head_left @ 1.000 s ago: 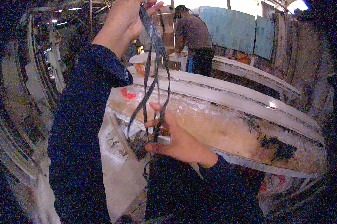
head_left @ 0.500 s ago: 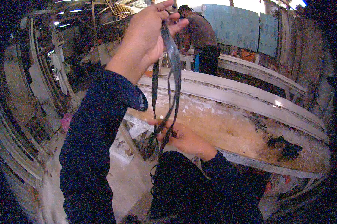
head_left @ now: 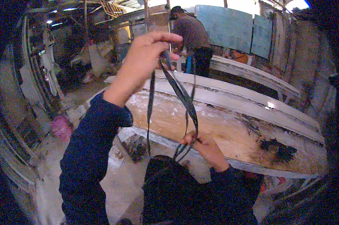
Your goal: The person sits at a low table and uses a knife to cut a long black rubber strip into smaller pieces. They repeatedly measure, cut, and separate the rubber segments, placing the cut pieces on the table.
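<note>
Long, thin black strips [head_left: 187,100], perhaps rubber or plastic, hang in loose loops in front of me. My left hand [head_left: 144,56] is raised at upper centre, its fingers curled round the top of the loops. Lower and to the right, my right hand [head_left: 208,149] pinches the strips near the near edge of a worn wooden work table [head_left: 218,125]. One length falls from the left hand almost straight down; other lengths cross and gather at the right hand, with ends trailing below it.
A tangled black clump [head_left: 278,150] lies on the table's right part. Pale beams [head_left: 244,95] run along its far side. Beyond, a person [head_left: 192,32] bends over another bench, near blue-grey panels [head_left: 224,28]. A pink bundle [head_left: 61,127] sits on the left.
My right hand has moved right and away from the left hand, spreading the loops wider. My left hand has come down slightly and to the left. The whole view has shifted a little.
</note>
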The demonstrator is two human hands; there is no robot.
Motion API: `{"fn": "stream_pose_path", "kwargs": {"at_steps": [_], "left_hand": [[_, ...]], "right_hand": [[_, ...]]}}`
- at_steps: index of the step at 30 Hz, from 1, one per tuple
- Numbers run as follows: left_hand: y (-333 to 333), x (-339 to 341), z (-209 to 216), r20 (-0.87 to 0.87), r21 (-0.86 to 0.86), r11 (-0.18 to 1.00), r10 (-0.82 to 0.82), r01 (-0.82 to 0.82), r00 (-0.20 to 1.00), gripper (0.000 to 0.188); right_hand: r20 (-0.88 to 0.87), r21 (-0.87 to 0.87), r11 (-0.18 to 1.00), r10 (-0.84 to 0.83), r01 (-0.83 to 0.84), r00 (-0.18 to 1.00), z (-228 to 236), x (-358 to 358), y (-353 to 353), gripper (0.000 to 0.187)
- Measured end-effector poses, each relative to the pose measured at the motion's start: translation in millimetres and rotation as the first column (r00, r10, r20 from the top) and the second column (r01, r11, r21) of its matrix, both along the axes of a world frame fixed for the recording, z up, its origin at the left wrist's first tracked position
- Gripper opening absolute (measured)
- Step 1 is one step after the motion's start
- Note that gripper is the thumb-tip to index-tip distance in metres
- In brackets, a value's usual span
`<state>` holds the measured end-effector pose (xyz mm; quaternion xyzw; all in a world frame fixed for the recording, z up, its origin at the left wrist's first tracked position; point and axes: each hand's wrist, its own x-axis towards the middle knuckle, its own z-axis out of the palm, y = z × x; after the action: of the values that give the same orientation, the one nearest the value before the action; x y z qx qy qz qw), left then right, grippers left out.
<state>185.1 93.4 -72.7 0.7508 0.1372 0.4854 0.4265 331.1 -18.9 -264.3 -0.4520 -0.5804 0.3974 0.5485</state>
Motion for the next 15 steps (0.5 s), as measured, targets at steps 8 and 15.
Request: {"fn": "stream_pose_path", "kwargs": {"at_steps": [8, 15], "left_hand": [[31, -6, -21, -0.07, 0.01, 0.975, 0.221, -0.221, 0.973, 0.022], [44, -7, -39, 0.152, -0.036, 0.945, 0.328, -0.326, 0.932, 0.026]], "right_hand": [[0.227, 0.179, 0.923, -0.376, 0.341, 0.898, 10, 57, -18, 0.029], [0.239, -0.003, 0.961, -0.269, 0.277, 0.933, 9, 96, -48, 0.033]]}}
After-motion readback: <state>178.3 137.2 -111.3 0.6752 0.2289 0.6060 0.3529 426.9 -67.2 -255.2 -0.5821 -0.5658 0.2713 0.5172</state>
